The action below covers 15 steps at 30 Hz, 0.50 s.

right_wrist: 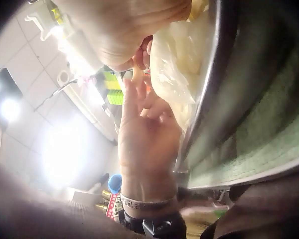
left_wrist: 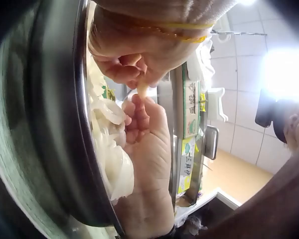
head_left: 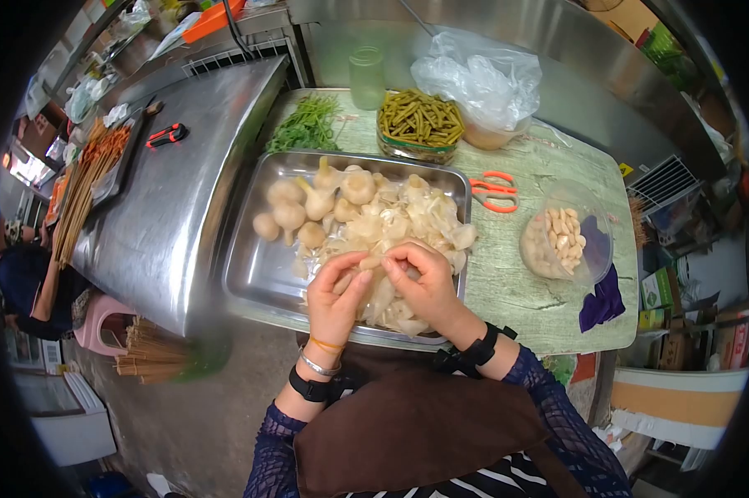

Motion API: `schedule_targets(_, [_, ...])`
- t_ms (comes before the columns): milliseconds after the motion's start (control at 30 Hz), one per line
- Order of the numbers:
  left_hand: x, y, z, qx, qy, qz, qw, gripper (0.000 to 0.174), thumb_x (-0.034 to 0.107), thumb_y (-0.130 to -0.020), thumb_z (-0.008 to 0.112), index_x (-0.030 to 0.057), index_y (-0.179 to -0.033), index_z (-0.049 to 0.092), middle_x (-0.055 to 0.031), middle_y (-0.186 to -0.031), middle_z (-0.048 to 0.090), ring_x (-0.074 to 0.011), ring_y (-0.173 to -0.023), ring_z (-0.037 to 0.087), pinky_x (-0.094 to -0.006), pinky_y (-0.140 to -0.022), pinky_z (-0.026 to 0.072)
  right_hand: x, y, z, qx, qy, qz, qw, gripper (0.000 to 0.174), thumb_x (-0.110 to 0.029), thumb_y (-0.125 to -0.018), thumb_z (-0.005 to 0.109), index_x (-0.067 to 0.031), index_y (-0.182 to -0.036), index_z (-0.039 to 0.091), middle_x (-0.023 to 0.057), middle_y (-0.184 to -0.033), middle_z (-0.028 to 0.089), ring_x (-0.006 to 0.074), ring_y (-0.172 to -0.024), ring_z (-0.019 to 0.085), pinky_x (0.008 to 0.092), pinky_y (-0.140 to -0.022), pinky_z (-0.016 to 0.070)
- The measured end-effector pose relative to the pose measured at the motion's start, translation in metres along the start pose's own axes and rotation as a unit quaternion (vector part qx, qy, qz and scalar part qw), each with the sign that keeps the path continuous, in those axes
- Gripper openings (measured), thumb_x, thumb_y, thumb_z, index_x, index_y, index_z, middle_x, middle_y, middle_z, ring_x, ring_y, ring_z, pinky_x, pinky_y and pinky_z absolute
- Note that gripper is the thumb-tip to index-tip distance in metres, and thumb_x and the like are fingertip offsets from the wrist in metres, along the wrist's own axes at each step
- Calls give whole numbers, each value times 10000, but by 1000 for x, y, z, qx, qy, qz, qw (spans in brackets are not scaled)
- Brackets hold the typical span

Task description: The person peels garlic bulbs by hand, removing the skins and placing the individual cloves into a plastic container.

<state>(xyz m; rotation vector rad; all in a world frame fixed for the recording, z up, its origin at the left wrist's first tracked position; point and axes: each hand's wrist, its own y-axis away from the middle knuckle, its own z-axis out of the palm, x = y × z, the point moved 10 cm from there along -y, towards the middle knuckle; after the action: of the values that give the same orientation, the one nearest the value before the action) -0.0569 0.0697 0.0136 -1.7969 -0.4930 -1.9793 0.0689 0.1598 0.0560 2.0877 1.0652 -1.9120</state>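
Over the front of a metal tray [head_left: 254, 278], my left hand [head_left: 333, 286] pinches a garlic clove [head_left: 369, 262] between thumb and fingers. My right hand [head_left: 431, 286] meets it there, its thumb and fingertips pinching the clove's other end. Both wrist views show the pale clove [left_wrist: 143, 90] bridging the two sets of fingertips. Whole garlic bulbs [head_left: 288, 214] lie in the tray's back left. A heap of loose papery skins [head_left: 399, 220] fills its middle and right, reaching beneath the hands.
Right of the tray are orange-handled scissors [head_left: 496, 192] and a clear tub [head_left: 594, 212] holding peeled cloves [head_left: 562, 236]. Behind it stand leafy greens [head_left: 306, 123], a green glass [head_left: 366, 79], a container of cut green beans [head_left: 423, 120] and a plastic bag [head_left: 482, 75]. A steel counter [head_left: 171, 199] adjoins the left.
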Motion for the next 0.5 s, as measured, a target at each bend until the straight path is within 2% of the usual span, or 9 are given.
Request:
schedule_targets(67, [-5,-2,0,-10,-22,-7,1000,234,90,-918,645,15,-1140,648,-13,-915,620,-76,-806,544,-215,-734,455,2,1,0,4,-4,4,1000,90,-55,-828,677,2,-857,613,57,-775,576,135,-656,526,252,-621,440])
schedule_targets(167, [-23,0,16,-73,204,-99,971,218,93,-950,598,31,-1153,647,-7,-811,578,-57,-715,506,-202,-641,417,7,1,0,5,-33,17,999,71,-21,-811,661,-2,-833,595,50,-778,568,127,-656,511,248,-617,436])
schedule_targets(267, [-26,-2,23,-59,262,-105,958,227,82,-973,564,-1,-1182,601,37,-737,482,-65,-577,399,-207,-500,324,7,1,0,-1,-47,12,999,79,-10,-798,660,-9,-815,583,40,-772,558,120,-660,499,246,-615,433])
schedule_targets(367, [-18,-3,15,-6,173,-70,982,231,83,-955,593,5,-1169,629,11,-748,551,-47,-675,482,-195,-595,385,3,1,-1,3,-32,-6,999,96,-9,-786,668,-18,-800,573,39,-763,554,125,-655,503,250,-609,434])
schedule_targets(467, [-4,-5,16,-34,-46,-3,998,268,98,-948,613,-7,-1194,610,16,-772,568,-45,-647,480,-192,-572,385,-8,1,-1,5,4,-44,999,108,-6,-774,673,-23,-792,568,48,-754,554,140,-642,516,260,-598,439])
schedule_targets(500, [-9,-6,16,-43,-13,-28,999,278,103,-944,620,-7,-1199,607,13,-785,579,-42,-635,477,-190,-561,383,-12,1,0,5,18,-60,998,110,-5,-771,674,-25,-790,567,52,-751,553,146,-638,521,264,-594,441])
